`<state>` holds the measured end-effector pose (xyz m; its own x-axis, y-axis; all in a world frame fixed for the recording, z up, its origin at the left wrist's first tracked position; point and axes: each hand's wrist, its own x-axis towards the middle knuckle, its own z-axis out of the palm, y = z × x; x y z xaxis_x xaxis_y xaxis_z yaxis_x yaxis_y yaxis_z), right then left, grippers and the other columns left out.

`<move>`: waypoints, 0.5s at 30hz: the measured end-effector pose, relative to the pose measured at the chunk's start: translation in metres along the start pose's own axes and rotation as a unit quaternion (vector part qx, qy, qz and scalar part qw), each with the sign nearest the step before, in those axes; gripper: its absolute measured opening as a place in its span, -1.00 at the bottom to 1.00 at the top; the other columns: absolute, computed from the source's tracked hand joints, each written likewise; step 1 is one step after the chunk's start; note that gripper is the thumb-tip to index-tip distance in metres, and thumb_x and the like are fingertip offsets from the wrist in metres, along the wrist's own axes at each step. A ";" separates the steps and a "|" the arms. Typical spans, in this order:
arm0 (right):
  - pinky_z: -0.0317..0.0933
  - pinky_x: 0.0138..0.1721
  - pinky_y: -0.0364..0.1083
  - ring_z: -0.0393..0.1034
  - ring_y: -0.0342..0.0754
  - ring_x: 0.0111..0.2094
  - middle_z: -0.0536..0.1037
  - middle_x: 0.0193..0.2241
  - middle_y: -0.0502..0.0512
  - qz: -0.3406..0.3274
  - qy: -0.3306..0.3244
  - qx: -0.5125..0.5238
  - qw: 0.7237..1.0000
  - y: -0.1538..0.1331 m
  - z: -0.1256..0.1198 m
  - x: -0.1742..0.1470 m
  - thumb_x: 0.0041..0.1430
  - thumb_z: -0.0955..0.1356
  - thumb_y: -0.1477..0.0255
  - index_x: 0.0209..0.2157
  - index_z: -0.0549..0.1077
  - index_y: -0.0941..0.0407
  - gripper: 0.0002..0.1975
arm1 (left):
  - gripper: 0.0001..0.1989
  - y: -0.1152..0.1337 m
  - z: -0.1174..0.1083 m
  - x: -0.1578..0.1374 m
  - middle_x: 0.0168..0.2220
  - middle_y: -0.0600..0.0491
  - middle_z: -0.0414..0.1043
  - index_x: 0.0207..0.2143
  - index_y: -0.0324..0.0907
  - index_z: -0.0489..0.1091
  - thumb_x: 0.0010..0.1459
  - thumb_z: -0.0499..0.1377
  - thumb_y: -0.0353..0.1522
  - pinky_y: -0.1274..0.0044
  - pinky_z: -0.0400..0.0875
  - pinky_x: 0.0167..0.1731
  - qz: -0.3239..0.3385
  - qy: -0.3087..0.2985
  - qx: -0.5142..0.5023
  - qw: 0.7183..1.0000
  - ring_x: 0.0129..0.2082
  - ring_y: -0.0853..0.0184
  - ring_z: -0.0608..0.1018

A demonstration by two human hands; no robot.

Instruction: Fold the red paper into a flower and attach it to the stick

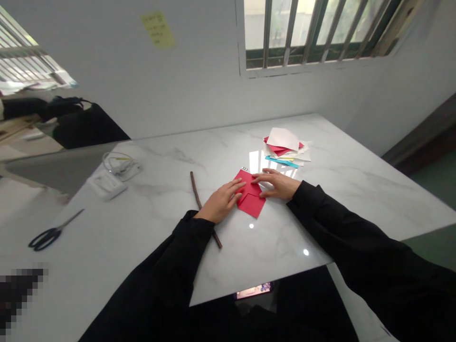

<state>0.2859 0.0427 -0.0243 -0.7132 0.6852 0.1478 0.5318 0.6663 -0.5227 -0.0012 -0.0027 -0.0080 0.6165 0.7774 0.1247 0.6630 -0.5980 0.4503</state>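
Folded, angular red sheet (253,207), probably paper, under 2 spread hands (221,202) (280,184)

Red paper (254,209): ptly covered by fingers of L hand (221,202) & R hand (280,184); surface beneath n/v. Small b/w item (244,168) at paper's top corner: too small to ID. Stick (194,185): mid-section hidden behind L wrist/cuff. Paper stack (283,139): lower sheets mostly covered, count unclear. Yellow note (158,29): writing blurred, illegible. Phone (253,290): screen content too small to tell. Window (309,33): cut off, top edge. L sleeve (171,256): cut, btm edge. R sleeve (342,228): runs out, R edge. Dark shape (14,294), lower L: pixelated, cut by L edge.
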 end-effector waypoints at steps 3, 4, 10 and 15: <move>-0.09 0.48 0.36 0.25 0.25 0.40 0.40 0.36 0.18 -0.003 0.004 -0.005 1.000 0.002 0.003 0.000 0.24 0.49 0.19 0.19 0.52 -0.01 -0.50 | -0.67 0.001 -0.003 0.000 0.28 -0.07 0.41 0.17 -0.06 0.45 0.42 0.13 -0.28 0.23 0.38 0.27 0.018 0.047 -0.009 0.999 0.25 0.17 0.47; -0.08 0.48 0.37 0.24 0.26 0.40 0.40 0.37 0.17 -0.001 0.005 -0.006 1.000 0.003 0.004 0.000 0.24 0.49 0.19 0.19 0.52 -0.02 -0.50 | -0.74 0.002 -0.004 -0.001 0.19 -0.06 0.47 0.08 -0.06 0.51 0.39 0.17 -0.30 0.23 0.42 0.22 0.018 0.053 -0.002 0.998 0.17 0.16 0.50; 0.03 0.43 0.41 0.27 0.31 0.37 0.43 0.34 0.18 0.014 0.022 -0.016 1.000 -0.002 0.005 -0.002 0.20 0.52 0.21 0.16 0.55 -0.03 -0.50 | -0.84 0.007 -0.015 -0.004 -0.08 -0.03 0.53 -0.08 -0.05 0.57 0.32 0.25 -0.29 0.24 0.47 0.03 0.035 0.004 0.002 0.999 -0.08 0.15 0.52; 0.14 0.37 0.36 0.40 0.28 0.27 0.51 0.26 0.21 0.005 0.032 -0.024 0.999 -0.011 0.001 -0.001 0.16 0.54 0.28 0.06 0.61 0.00 -0.58 | -0.66 0.010 -0.021 -0.006 -0.04 -0.05 0.52 -0.06 -0.04 0.58 0.15 0.44 -0.15 0.25 0.44 0.02 0.067 -0.038 0.004 0.997 -0.06 0.12 0.49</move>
<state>0.2806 0.0347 -0.0197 -0.6783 0.7081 0.1962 0.5608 0.6715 -0.4845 -0.0075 -0.0088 0.0143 0.7297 0.6740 0.1151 0.5761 -0.6967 0.4275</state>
